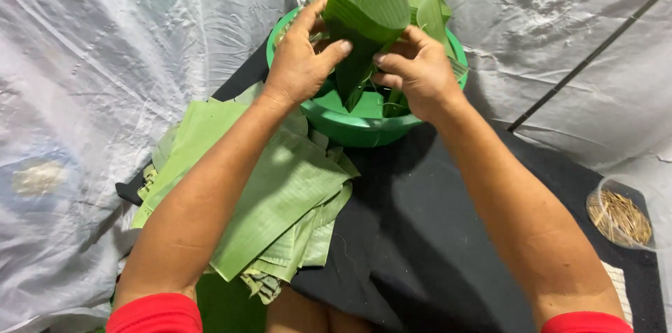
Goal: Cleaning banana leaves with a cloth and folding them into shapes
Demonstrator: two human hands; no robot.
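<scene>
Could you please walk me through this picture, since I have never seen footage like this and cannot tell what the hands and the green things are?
There is no machine here: the single picture comes from a camera worn on a person's head, looking down at that person's own two bare arms. The left hand and the right hand together hold a leaf cone, a green leaf rolled so it narrows downward; both have their grip closed on it. They hold it over a green bowl, where more rolled leaves stand. Under the left forearm lies a stack of flat green leaf pieces on a black cloth. At the right edge sits a clear container of thin straw-coloured sticks. Wrinkled translucent plastic sheeting covers the area around.
</scene>
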